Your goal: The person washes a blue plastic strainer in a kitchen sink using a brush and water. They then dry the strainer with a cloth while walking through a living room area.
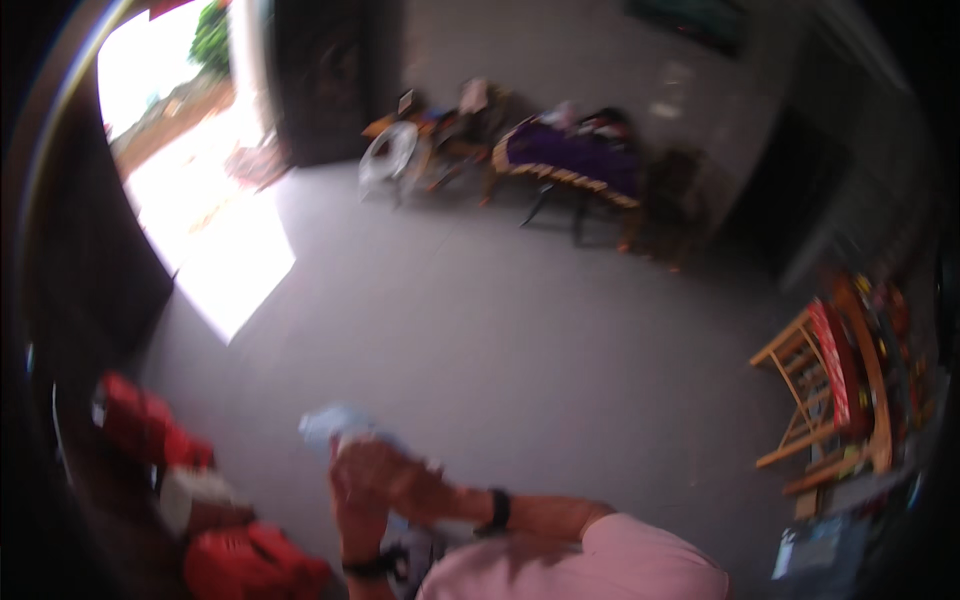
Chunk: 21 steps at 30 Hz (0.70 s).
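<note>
My left hand (352, 500) and my right hand (405, 485) are close together low in the picture, left of the middle, the right one partly covering the left. A pale blue, soft-looking thing (338, 422) sticks out past them on the far side. Both hands appear closed around it, though motion blur smears the fingers and I cannot tell its kind. Each wrist wears a dark band, and a pink sleeve (640, 560) covers my right upper arm.
Red bags (250, 562) and a pale box (200, 497) line the lower left. A wooden chair with a red seat (838, 365) stands at right. Against the far wall are a white plastic chair (390, 155) and a purple-covered table (570, 158). Sunlight enters through an open doorway (200, 200).
</note>
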Each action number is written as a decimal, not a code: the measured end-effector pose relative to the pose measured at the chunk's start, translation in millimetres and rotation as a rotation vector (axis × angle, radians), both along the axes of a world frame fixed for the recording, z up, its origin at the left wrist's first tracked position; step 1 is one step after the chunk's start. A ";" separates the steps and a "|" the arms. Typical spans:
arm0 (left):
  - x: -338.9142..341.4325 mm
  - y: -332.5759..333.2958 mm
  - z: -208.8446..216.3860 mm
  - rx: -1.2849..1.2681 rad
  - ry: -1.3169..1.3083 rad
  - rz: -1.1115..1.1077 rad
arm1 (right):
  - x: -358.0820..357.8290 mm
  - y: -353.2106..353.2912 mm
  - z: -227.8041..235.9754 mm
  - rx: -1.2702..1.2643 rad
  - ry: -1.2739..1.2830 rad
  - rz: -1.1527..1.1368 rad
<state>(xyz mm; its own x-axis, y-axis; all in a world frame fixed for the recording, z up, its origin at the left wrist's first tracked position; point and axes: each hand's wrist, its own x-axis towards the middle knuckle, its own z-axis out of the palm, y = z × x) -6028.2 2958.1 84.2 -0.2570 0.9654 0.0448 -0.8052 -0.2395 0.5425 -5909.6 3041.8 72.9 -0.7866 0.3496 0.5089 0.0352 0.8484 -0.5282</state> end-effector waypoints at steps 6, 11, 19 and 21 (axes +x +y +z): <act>-78.8 48.6 -2.9 -0.091 0.211 -0.249 | -83.1 81.8 68.6 0.342 0.060 -0.135; -164.6 88.5 26.3 -0.045 0.149 -0.149 | -194.5 137.0 86.8 -0.177 0.113 -0.095; -312.9 109.3 18.8 0.065 -0.273 0.086 | -307.5 113.0 27.0 0.263 0.024 0.212; -323.9 106.0 18.1 0.046 -0.247 0.145 | -322.1 116.7 25.4 0.259 0.032 0.267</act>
<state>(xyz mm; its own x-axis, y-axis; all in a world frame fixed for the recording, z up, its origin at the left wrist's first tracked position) -6352.1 3064.0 102.2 -0.4008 0.9162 0.0063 -0.8670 -0.3815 0.3207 -6231.6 3158.5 98.3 -0.8148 -0.0097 0.5796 -0.2187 0.9311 -0.2920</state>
